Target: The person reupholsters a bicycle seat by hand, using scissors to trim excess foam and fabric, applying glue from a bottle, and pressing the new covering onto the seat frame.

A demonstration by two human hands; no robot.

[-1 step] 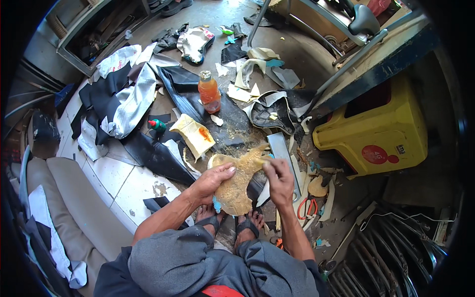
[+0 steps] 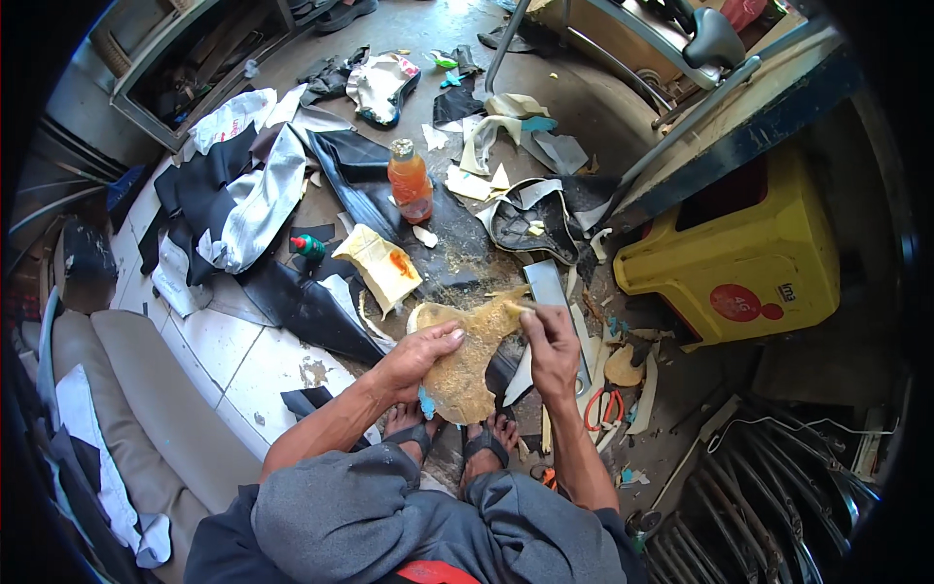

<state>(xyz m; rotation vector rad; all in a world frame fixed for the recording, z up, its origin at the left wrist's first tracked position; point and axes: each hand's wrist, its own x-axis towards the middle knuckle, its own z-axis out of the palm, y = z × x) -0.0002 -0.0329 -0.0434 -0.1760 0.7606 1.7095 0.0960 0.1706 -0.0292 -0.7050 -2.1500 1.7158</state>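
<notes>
A flat, rough piece of tan foam [image 2: 461, 375] with a wide end and a narrow far end hangs above my feet. My left hand [image 2: 416, 361] grips its left side, the thumb lying on top. At the narrow far right end, my right hand [image 2: 553, 348] has its thumb and fingers pinched on a thin yellowish edge or strip of the foam; whether it is torn loose I cannot tell. A small blue scrap [image 2: 426, 402] clings to the foam's lower left edge. Beyond the foam lies a pale yellow block [image 2: 377, 268] with an orange stain.
A bottle of orange liquid [image 2: 410, 183] stands upright ahead. To the right are a metal straightedge [image 2: 548, 289], red-handled pliers [image 2: 605, 409] and a yellow plastic stool [image 2: 744, 248] on its side. Black and grey sheet scraps [image 2: 255, 209] and a small green bottle [image 2: 308, 246] lie left.
My right hand has shifted very slightly up and to the right at the foam's narrow end. The left hand and the foam look unmoved.
</notes>
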